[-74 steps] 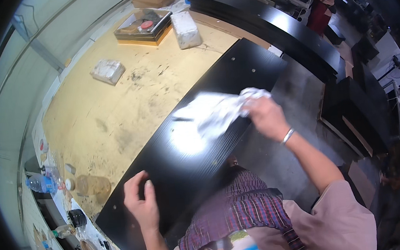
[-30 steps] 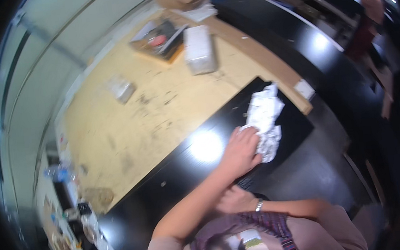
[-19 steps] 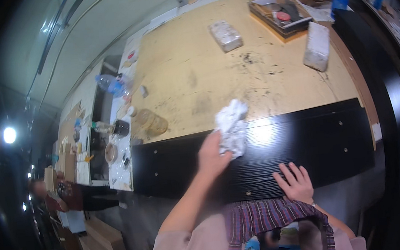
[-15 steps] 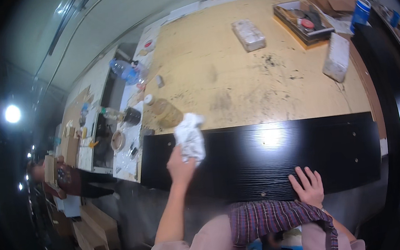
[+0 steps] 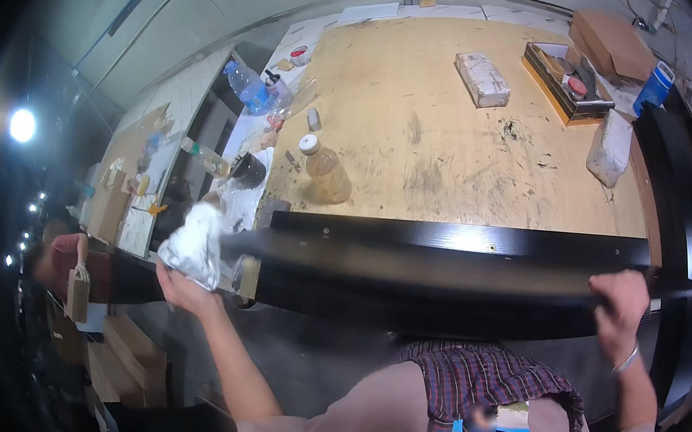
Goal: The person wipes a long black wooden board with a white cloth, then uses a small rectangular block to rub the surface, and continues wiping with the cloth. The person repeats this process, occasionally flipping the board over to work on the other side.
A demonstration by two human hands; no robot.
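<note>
- Black board (image 5: 421, 304) at worktable (image 5: 386, 112)'s near edge, apparently being turned.
- Left hand (image 5: 189, 289) clutches white cloth (image 5: 197, 247) off table's left.
- Right hand (image 5: 624, 306), curled near table's right corner, hold unclear; steadying seems needed next.

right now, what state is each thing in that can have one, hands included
Left hand: closed on the white cloth
White cloth: bunched up, near the left end of the black panel
Right hand: fingers curled, at the panel's right end; grip unclear
Black panel: partly blurred, tilt unclear
White-capped bottle: cap on
Shallow box: open, things inside
Table top: marked with dark smudges
</note>
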